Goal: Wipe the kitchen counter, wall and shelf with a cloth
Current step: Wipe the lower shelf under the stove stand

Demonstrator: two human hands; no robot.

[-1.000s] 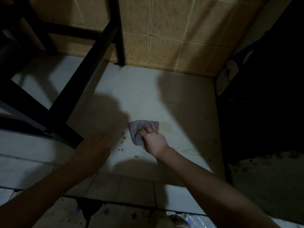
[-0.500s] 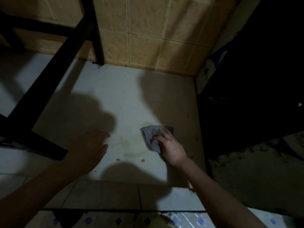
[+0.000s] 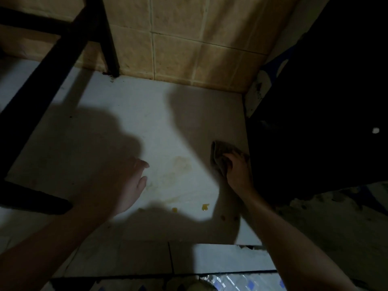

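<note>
The right hand (image 3: pixel 237 171) grips a crumpled grey cloth (image 3: pixel 218 153), fingers curled over its top, and presses it down on the white counter (image 3: pixel 147 114) at the counter's right edge, just beside a dark mass (image 3: pixel 315 101) too dim to make out. The cloth bunches up beyond the fingertips, toward the wall. The left hand (image 3: pixel 123 181) holds nothing: it is spread palm down with relaxed fingers low over the counter's left half, well apart from the right hand; whether it touches the surface cannot be told. Between the two hands lies a faint brownish smear (image 3: pixel 180 164) on the counter, and nearer the person, by the front edge, sit two small yellow spots (image 3: pixel 205 206) (image 3: pixel 174 210). Large shadows of the arms and head fall across the surface. Behind the counter rises the wall (image 3: pixel 189 38) of tan square tiles, meeting the counter along a grimy joint. At the left stands a black shelf frame (image 3: pixel 42 85), one upright leg (image 3: pixel 107 38) planted at the back of the counter against the wall and a slanted bar running toward the near left. Below the counter's front edge are pale tiles (image 3: pixel 210 257), and at the very bottom a strip patterned with small blue diamonds (image 3: pixel 249 285)
</note>
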